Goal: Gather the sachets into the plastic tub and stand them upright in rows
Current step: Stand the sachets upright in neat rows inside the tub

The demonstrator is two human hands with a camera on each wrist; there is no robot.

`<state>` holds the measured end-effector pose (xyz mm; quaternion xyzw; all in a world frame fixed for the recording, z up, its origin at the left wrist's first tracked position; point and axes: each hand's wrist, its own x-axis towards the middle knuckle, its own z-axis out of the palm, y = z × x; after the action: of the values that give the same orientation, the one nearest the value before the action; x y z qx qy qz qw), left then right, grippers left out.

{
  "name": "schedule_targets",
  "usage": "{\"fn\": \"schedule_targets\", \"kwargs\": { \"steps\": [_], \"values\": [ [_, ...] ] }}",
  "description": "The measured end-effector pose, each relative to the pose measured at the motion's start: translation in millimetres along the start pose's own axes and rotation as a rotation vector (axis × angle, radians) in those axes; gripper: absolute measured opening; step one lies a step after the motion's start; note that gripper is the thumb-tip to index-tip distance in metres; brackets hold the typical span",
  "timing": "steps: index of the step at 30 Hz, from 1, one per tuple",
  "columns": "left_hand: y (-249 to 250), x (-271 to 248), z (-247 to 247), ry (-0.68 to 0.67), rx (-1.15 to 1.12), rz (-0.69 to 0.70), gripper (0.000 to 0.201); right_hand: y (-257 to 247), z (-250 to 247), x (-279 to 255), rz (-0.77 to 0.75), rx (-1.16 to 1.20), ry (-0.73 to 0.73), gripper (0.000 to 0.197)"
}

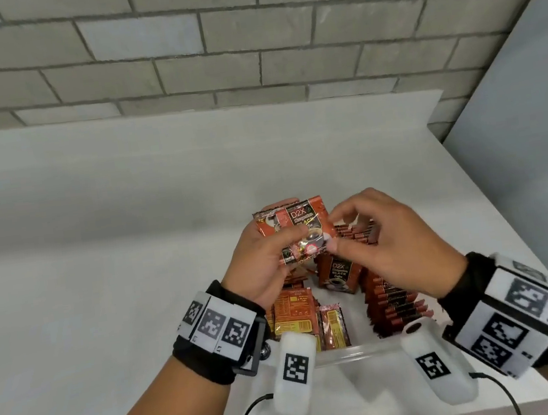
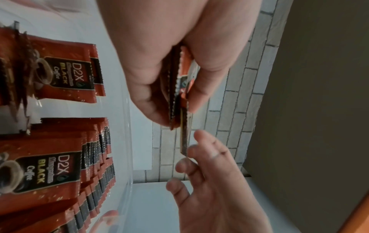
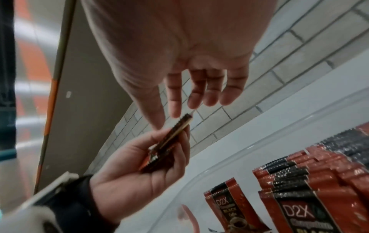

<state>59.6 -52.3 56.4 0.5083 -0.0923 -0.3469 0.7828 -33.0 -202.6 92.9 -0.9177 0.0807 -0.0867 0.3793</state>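
Note:
My left hand (image 1: 280, 241) holds a small stack of red "D2X Black Coffee" sachets (image 1: 303, 229) above the clear plastic tub (image 1: 359, 351), thumb on the front and fingers behind. My right hand (image 1: 337, 230) hovers at the stack's right edge with loosely curled fingers. Its thumb and forefinger tips touch the edge of one sachet (image 3: 184, 121) that sticks out; no firm pinch shows. Inside the tub a long row of upright sachets (image 1: 394, 299) fills the right side. One sachet (image 1: 338, 275) stands in the middle and several lie flat on the left (image 1: 295, 311).
The tub sits near the front of a white table (image 1: 100, 263), close to its right edge (image 1: 494, 214). A grey brick wall (image 1: 245, 38) runs behind and a grey panel (image 1: 529, 107) stands to the right. A black cable (image 1: 249, 413) hangs at the near edge.

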Motion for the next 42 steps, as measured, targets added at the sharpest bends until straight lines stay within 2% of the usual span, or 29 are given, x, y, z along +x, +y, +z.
{"fn": "schedule_targets", "kwargs": {
  "steps": [2, 4, 6, 8, 10, 13, 16, 19, 24, 27, 29, 31, 34, 37, 42],
  "values": [
    [0, 0, 2, -0.003, 0.005, 0.001, 0.033, -1, -5, 3, 0.082, 0.029, 0.074, 0.027],
    [-1, 1, 4, -0.021, 0.026, 0.006, 0.036, -1, -7, 7, 0.159, 0.028, 0.059, 0.035],
    [-2, 1, 8, -0.019, 0.028, 0.025, 0.035, 0, -7, 10, 0.245, 0.063, -0.031, 0.038],
    [-3, 1, 9, 0.002, 0.006, 0.047, 0.032, 0, -4, 8, 0.34, 0.24, -0.149, 0.031],
    [-2, 3, 9, 0.011, -0.028, 0.038, 0.032, 0, -1, 5, 0.366, 0.441, -0.195, 0.02],
    [-2, 6, 7, 0.008, -0.045, 0.013, 0.04, 0, 1, 5, 0.336, 0.531, -0.143, 0.01],
    [-1, 5, 6, -0.07, 0.016, -0.016, 0.039, 4, 0, 9, 0.383, 0.611, -0.06, 0.007],
    [-3, 5, 5, -0.115, 0.062, -0.021, 0.033, 5, -2, 13, 0.444, 0.661, -0.017, 0.015],
    [-8, 11, 5, -0.013, 0.113, 0.047, 0.021, 6, -2, 14, 0.518, 0.537, -0.079, 0.024],
    [-10, 12, 6, 0.039, 0.132, 0.042, 0.022, 5, -4, 16, 0.527, 0.45, -0.144, 0.026],
    [-9, 12, 6, 0.067, 0.161, 0.032, 0.023, 5, -9, 19, 0.482, 0.281, -0.137, 0.026],
    [-7, 13, 5, 0.082, 0.181, 0.014, 0.024, 3, -17, 24, 0.376, 0.132, -0.064, 0.024],
    [-6, 12, 6, 0.079, 0.227, 0.006, 0.028, 0, -30, 35, 0.232, 0.111, 0.013, 0.024],
    [-8, 10, 7, 0.076, 0.242, 0.002, 0.029, 0, -37, 42, 0.182, 0.053, -0.019, 0.004],
    [0, 10, -6, 0.141, 0.08, -0.066, 0.032, 7, -41, 41, 0.186, 0.007, -0.093, 0.004]
  ]
}}
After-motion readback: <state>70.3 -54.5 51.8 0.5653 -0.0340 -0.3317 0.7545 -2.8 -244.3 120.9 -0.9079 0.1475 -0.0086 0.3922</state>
